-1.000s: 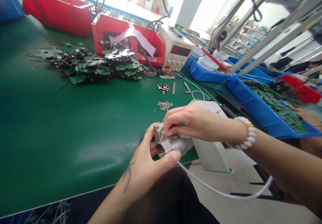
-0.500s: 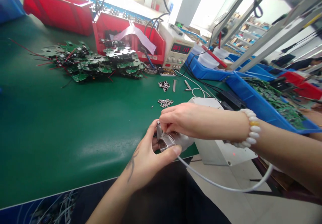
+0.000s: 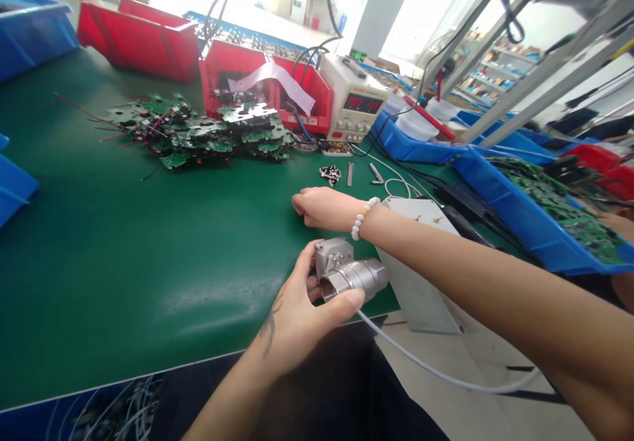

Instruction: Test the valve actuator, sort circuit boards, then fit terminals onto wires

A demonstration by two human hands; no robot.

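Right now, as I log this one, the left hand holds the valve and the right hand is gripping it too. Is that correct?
Not quite: the right hand is off the valve, apart from it and farther out across the green table, as the head view shows. The left hand does hold the valve.

Opens at the back into white glare [image 3: 421, 12] beside a grey pillar [image 3: 382, 8], runs right past metal bars [image 3: 548, 83] to crowded shelves [image 3: 510, 65], and drops below the green tabletop [image 3: 148, 249] to pale floor tiles [image 3: 460, 405].

The power supply [image 3: 354, 98] stands behind the valve [image 3: 360, 274] — board pile [image 3: 198, 136] left.
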